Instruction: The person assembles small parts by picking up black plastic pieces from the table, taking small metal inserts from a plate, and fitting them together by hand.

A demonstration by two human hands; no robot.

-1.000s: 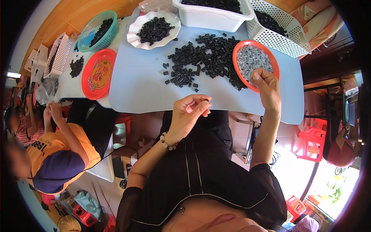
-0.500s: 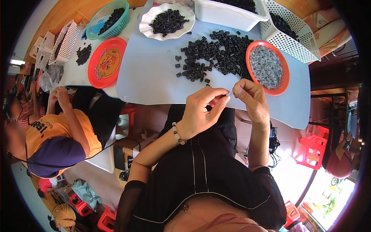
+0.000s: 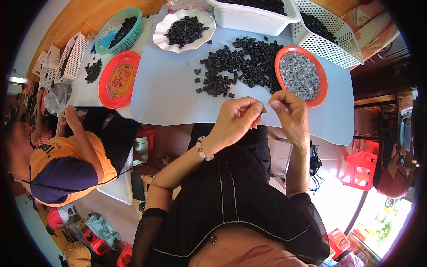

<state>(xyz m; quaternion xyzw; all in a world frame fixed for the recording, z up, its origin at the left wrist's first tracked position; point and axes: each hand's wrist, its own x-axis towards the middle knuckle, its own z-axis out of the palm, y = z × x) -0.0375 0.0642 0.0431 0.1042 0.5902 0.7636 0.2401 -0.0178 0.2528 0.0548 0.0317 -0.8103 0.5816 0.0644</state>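
Note:
My left hand (image 3: 238,119), with a beaded bracelet at its wrist, is closed in a pinch over the table's near edge. A bit of a small black plastic piece shows at its fingertips. Close beside it my right hand (image 3: 291,116) pinches too; a faint clear bit seems to show at its fingertips, too small to make out well. Beyond my hands lies a spread pile of small black plastic pieces (image 3: 258,64). An orange-red plate (image 3: 324,84) heaped with small clear plastic pieces (image 3: 300,75) stands just past my right hand.
Along the table's far side stand a wavy-rimmed white plate (image 3: 161,38), a white tub (image 3: 253,21) and a perforated white basket (image 3: 340,51), all holding black pieces. On the left are a red plate (image 3: 106,99), a green basket (image 3: 103,36) and a person in an orange shirt (image 3: 91,155).
My hands have drawn slightly apart at the fingertips, and the left one has turned a little. The table scene has shifted slightly left in view.

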